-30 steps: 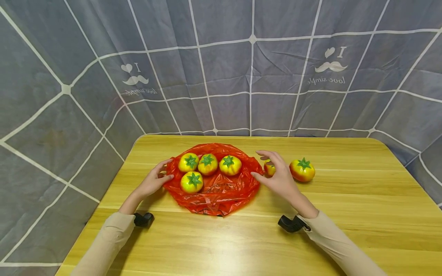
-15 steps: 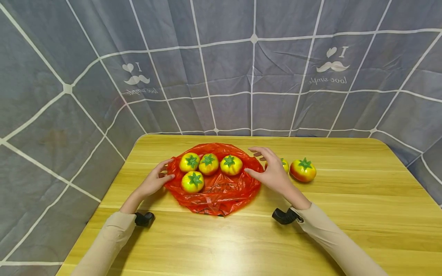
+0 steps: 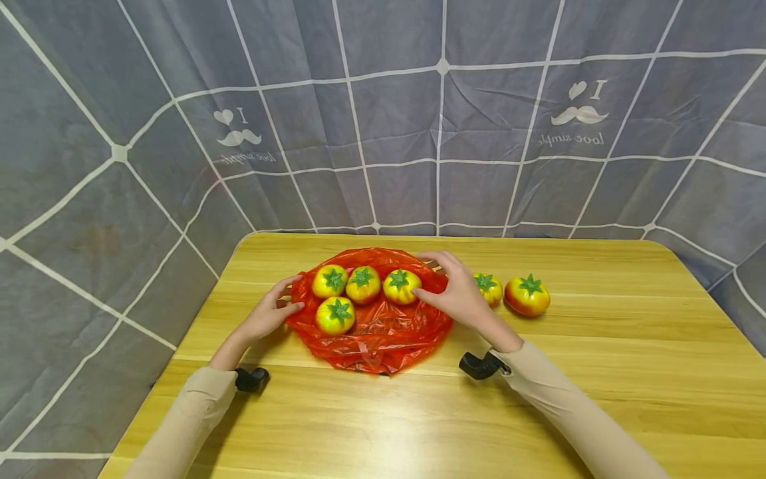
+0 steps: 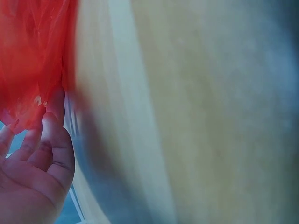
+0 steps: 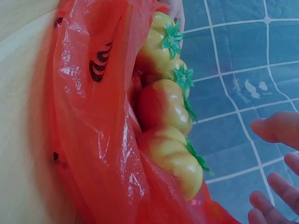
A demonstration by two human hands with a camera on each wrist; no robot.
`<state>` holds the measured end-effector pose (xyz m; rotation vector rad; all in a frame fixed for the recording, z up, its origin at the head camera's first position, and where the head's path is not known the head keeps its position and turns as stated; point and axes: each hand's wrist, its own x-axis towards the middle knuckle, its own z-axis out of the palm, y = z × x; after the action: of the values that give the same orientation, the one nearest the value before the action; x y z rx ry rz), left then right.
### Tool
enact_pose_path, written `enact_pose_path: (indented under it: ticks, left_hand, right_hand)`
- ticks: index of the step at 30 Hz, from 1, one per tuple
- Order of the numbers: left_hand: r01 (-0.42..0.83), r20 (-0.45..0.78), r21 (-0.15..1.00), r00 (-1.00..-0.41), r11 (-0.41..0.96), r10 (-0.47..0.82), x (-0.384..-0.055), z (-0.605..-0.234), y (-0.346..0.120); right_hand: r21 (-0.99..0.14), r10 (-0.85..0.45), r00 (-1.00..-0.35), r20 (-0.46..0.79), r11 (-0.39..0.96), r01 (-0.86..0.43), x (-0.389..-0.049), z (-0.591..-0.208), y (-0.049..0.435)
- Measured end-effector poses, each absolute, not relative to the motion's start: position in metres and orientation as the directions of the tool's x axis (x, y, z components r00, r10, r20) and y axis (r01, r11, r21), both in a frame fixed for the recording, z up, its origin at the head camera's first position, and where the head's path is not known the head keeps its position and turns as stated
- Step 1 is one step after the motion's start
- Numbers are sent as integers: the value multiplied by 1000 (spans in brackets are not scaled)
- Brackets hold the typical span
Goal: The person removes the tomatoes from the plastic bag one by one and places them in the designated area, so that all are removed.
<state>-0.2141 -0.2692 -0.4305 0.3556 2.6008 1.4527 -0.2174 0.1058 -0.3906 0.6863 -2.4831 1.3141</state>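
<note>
A red plastic bag [image 3: 383,356] lies spread on the table with its mouth up. Inside sit several glossy yellow-and-red tomatoes [image 3: 362,285] with green star-shaped tops. My left hand [image 3: 269,313] holds the bag's left edge; in the left wrist view, thin red film [image 4: 32,60] lies at its fingertips. Over the bag's right side hovers my right hand [image 3: 457,293], fingers spread and nothing in them. Its thumb overlaps the bag's rightmost tomato [image 3: 399,287] in the head view, but the right wrist view shows the fingers [image 5: 280,186] apart from the fruit.
Two more tomatoes rest on the wooden table [image 3: 371,432] right of the bag: a partly hidden one [image 3: 489,289] beside my right hand and another tomato [image 3: 527,297] farther right. A grey curtain [image 3: 383,133] with white lines stands behind the table.
My right hand has moved left, from the bag's right edge to over its right side, uncovering more of the nearer outside tomato. My left hand has stayed at the bag's edge.
</note>
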Motion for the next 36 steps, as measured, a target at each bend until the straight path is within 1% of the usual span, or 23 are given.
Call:
enact_pose_path:
  ticks: [27,36]
  left_hand:
    - [130,-6,864,-963,486,269,-212,-430,-269]
    - [128,-6,859,-966,495,260,-212,-430,-267]
  right_hand:
    - [-692,-295,-898,326,573,-439,-238,-407,95]
    - [-668,-321,-891,320,591,-452,-239,-410,95]
